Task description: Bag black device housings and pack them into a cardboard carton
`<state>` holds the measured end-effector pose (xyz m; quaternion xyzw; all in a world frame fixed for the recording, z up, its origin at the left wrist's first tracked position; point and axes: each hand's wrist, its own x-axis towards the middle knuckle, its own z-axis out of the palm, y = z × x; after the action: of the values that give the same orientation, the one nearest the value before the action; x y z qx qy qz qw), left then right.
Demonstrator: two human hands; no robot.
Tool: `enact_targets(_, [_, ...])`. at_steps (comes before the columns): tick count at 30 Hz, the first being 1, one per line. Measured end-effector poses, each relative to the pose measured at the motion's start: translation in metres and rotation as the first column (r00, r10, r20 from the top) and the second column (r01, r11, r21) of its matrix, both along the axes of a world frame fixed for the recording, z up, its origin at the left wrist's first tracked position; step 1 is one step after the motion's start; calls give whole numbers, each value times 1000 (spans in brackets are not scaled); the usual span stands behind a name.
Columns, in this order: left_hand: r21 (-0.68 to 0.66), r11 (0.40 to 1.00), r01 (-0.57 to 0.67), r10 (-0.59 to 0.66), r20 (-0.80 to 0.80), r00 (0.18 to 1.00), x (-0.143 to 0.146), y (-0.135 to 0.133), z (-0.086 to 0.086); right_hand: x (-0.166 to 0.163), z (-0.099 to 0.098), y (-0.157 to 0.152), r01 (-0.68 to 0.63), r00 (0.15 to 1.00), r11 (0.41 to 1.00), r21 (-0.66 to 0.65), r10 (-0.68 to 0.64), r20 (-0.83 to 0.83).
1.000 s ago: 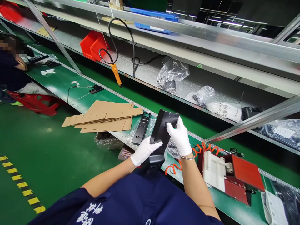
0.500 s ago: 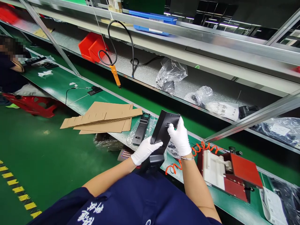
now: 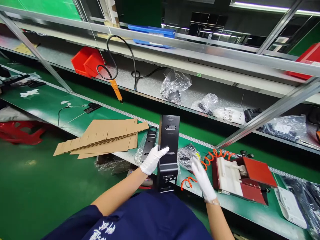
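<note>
My left hand, in a white glove, grips the left edge of a long black plastic housing, its thumb lying across the front. The housing stands nearly upright before my body, with a slotted cutout near its top and a stepped lower end. My gloved right hand is apart from the housing, with fingers stretched out and nothing visible in them. Its fingertips are near a clear plastic bag of small dark parts; whether they touch it I cannot tell. Behind my left hand, a second black panel lies on clear plastic.
Flat cardboard pieces lie left on the green bench. A red and white fixture stands right, beside a coiled orange air hose. An orange electric screwdriver hangs above. Bagged parts rest on the shelf.
My right hand has let go of the housing's top and moved down and right toward the bagged parts. The housing has turned more upright, its front now facing me, still in my left hand.
</note>
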<state>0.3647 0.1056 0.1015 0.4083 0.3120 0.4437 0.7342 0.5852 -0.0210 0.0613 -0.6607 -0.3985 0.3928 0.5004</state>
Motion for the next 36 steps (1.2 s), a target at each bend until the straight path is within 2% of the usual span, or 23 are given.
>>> enact_targets(2, [-47,999,23,-20,55,998,6,4,-1,-12,-37,-39,0,995,992,-128,-13,-102])
enact_targets(4, [-94,994,60,-52,87,995,19,3,-4,-37,-60,-72,2,973,982,-187,-45,-228])
enact_targets(5, [-113,990,88,-78,90,993,27,1,-7,-50,-65,-84,39,957,981,-191,-91,-275])
enact_targets(7, [-148,976,162,-152,77,985,48,-10,-14,-70,-64,-100,198,908,966,-165,-244,-339])
enact_targets(9, [-180,949,260,-252,63,966,73,-27,-25,-73,-58,-113,391,823,909,-147,-417,-385])
enact_targets(12, [-225,867,445,-440,77,895,113,-67,-44,-48,-54,-154,546,709,813,-200,-576,-406])
enact_targets(16, [-282,710,646,-664,38,747,176,-137,-77,-4,-64,-247,650,618,704,-285,-708,-340])
enact_targets(19, [-337,625,704,-743,20,669,232,-190,-104,25,-69,-311,668,574,667,-330,-744,-342])
enact_targets(22, [-394,612,685,-743,11,670,286,-232,-129,57,-69,-353,653,564,656,-380,-755,-335])
enact_targets(25, [-445,622,645,-729,-26,684,324,-253,-151,92,-71,-373,610,611,683,-402,-728,-310])
enact_targets(29, [-482,656,580,-698,-94,710,343,-258,-167,130,-84,-380,531,688,742,-409,-659,-304])
enact_targets(32, [-506,658,557,-690,-111,715,346,-258,-167,144,-91,-383,490,684,761,-424,-638,-354])
enact_targets(36, [-500,652,571,-686,-68,724,347,-263,-158,155,-92,-388,458,672,774,-437,-624,-399])
